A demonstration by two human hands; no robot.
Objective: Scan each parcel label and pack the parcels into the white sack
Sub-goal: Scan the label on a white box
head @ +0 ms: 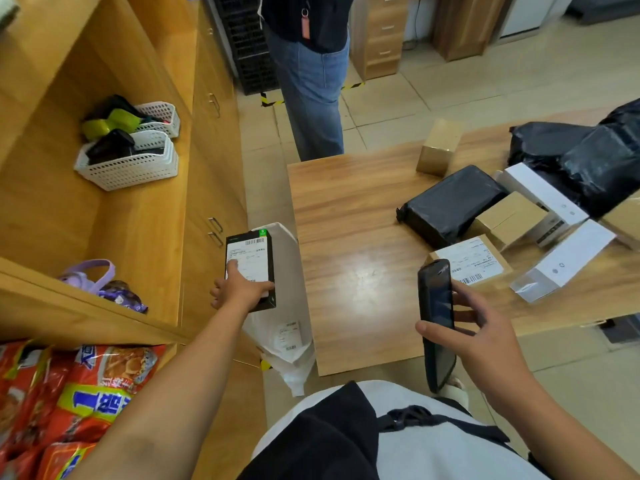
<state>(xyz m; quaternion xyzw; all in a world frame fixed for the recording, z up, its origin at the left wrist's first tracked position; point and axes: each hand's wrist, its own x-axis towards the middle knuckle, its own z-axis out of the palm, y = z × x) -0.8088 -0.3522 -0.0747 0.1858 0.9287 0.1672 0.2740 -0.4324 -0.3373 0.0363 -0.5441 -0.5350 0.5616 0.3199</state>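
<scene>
The right hand (485, 337) is wrapped around a dark handheld scanner (437, 323), thumb across its near face and fingers behind, the device upright with its long axis running from six toward twelve o'clock. At about nine o'clock from it, the left hand (242, 289) pinches a slim black box (251, 268) at its near end, thumb pressed on the white printed label, the box's long axis pointing toward twelve. That box hangs directly over the open mouth of the white sack (294, 306), a thin, crinkled plastic bag slumped against the near left corner of the wooden table (346, 237), so a drop looks close at hand, judging by the pose. The next labelled carton (469, 259), matte brown card with its barcode up, lies just beyond the scanner at one o'clock, nearer the right hand. Farther out sit a glossy black poly-bag parcel (450, 206), smooth white boxes (568, 258) and a small brown cube (438, 147).
</scene>
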